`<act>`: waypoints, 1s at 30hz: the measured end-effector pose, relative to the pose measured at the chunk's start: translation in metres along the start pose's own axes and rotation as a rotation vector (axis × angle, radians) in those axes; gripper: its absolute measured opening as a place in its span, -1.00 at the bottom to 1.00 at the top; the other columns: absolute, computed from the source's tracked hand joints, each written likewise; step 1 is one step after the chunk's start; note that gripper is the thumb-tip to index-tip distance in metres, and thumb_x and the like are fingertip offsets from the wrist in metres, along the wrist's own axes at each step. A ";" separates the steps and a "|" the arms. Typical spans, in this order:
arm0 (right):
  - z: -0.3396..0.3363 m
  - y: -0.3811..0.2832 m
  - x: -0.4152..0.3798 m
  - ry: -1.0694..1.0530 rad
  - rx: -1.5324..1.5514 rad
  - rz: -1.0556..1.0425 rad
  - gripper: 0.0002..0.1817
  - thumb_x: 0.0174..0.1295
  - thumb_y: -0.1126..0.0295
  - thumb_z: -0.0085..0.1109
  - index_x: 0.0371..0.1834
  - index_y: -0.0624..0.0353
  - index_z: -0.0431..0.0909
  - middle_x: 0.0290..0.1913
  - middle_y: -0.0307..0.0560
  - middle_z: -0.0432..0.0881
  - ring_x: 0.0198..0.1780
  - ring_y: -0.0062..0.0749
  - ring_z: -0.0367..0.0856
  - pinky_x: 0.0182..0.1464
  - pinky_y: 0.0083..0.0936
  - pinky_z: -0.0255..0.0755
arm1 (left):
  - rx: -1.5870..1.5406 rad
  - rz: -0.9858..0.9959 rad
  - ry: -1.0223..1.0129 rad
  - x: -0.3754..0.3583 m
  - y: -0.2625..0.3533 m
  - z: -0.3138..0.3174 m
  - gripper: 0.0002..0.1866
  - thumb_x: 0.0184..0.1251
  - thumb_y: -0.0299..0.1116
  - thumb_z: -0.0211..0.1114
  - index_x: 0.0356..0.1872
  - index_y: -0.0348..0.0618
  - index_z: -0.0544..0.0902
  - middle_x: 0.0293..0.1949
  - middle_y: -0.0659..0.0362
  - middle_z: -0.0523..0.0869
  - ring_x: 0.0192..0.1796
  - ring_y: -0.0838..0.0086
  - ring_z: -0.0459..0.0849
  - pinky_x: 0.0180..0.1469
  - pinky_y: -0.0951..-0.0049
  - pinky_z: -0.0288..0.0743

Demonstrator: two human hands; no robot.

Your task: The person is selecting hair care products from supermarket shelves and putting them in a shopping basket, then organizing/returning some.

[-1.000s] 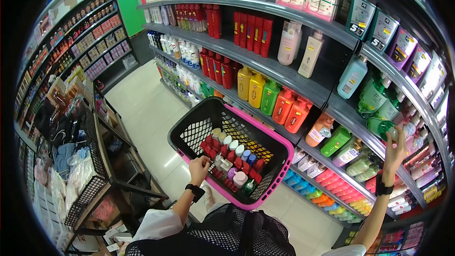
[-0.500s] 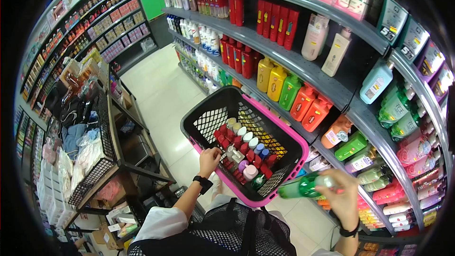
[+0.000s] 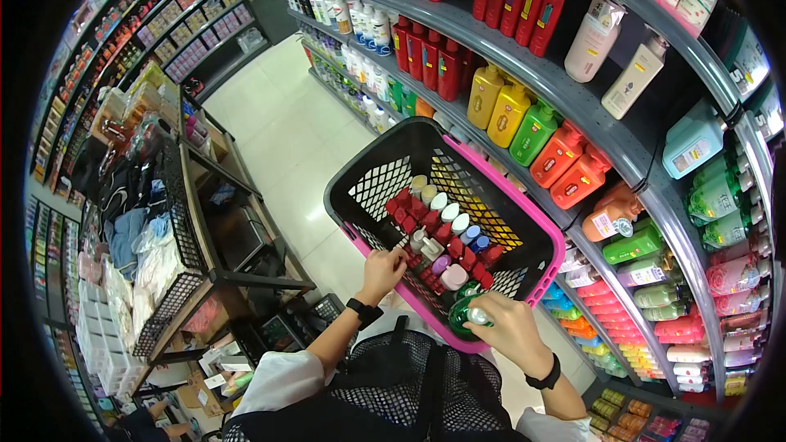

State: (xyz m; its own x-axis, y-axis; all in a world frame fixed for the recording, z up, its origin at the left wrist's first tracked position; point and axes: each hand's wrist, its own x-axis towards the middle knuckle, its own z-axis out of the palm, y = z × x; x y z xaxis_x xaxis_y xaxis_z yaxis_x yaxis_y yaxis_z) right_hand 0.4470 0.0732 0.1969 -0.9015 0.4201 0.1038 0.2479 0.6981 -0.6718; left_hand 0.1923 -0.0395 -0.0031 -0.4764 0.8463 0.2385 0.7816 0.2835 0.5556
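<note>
Blue cloth (image 3: 125, 239) lies beside white wrapped goods (image 3: 155, 266) on a black-meshed stand (image 3: 173, 309).

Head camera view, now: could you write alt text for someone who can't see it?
A person's right hand holds a green bottle at the near side of a black-and-pink basket of bottles and tubs; the left hand is at its rim. Shop shelves rise to the right.

One left hand (image 3: 383, 272), one right hand (image 3: 511, 329), one basket (image 3: 508, 186), two wristbands (image 3: 365, 310)
</note>
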 end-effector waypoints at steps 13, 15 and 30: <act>0.075 0.003 0.068 0.007 -0.083 0.345 -0.67 -0.11 0.53 0.27 -0.18 0.24 0.59 -0.28 0.10 0.58 -0.25 0.07 0.63 -0.18 -0.17 0.55 | -0.077 0.115 0.147 0.104 -0.123 -0.090 -0.84 0.11 -0.60 0.21 -0.26 -0.18 0.59 -0.32 0.11 0.61 -0.21 0.18 0.57 -0.12 0.28 0.42; 0.087 0.005 0.081 0.056 -0.047 0.323 -0.69 -0.11 0.50 0.29 -0.21 0.25 0.59 -0.27 0.12 0.58 -0.29 0.07 0.63 -0.20 -0.17 0.56 | -0.021 0.051 0.185 0.117 -0.125 -0.087 -0.84 0.10 -0.57 0.22 -0.27 -0.16 0.59 -0.31 0.13 0.60 -0.16 0.19 0.54 -0.04 0.27 0.37; 0.204 0.029 0.201 0.293 0.191 0.344 -0.70 -0.04 0.56 0.34 -0.22 0.30 0.47 -0.32 0.11 0.65 -0.37 -0.10 0.69 -0.33 -0.34 0.53 | 0.068 0.131 0.061 0.125 -0.131 -0.075 -0.88 -0.06 -0.44 0.37 -0.45 0.01 0.65 -0.18 0.24 0.53 -0.01 0.22 0.42 0.11 0.15 0.23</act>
State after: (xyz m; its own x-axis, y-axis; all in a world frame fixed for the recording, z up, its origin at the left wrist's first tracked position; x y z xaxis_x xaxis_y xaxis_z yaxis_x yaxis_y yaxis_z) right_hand 0.2002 0.0598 0.0486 -0.6343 0.7723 0.0359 0.4198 0.3830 -0.8229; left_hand 0.0007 -0.0045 0.0135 -0.3908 0.8495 0.3545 0.8631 0.2042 0.4620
